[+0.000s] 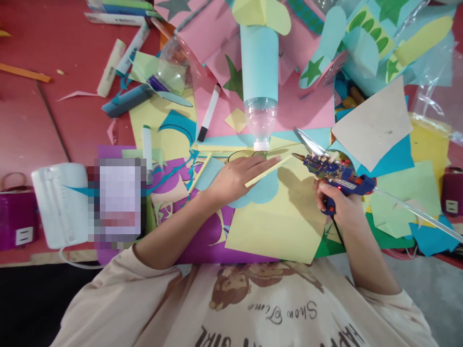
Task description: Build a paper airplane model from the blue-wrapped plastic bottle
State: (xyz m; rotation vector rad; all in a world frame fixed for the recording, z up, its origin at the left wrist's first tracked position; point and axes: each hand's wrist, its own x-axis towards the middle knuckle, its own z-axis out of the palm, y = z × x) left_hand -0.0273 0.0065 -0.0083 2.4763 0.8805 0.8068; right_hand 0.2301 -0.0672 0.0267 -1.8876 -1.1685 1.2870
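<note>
My left hand reaches over the middle of the table, holding a narrow yellow paper strip along its lower edge; the thumb is hidden. My right hand is wrapped around the handle of a blue hot glue gun with a red light lit and a clear glue stick out of its back. Its nozzle is close to the strip's right end; I cannot tell if they touch. Beneath the strip is a light blue scalloped paper shape, on a pale yellow sheet.
A bottle wrapped in light blue paper points its white cap at me. Open scissor blades stick out behind the glue gun. Markers, paper scraps and a white device are on the left. Pink and blue cut-outs crowd the back.
</note>
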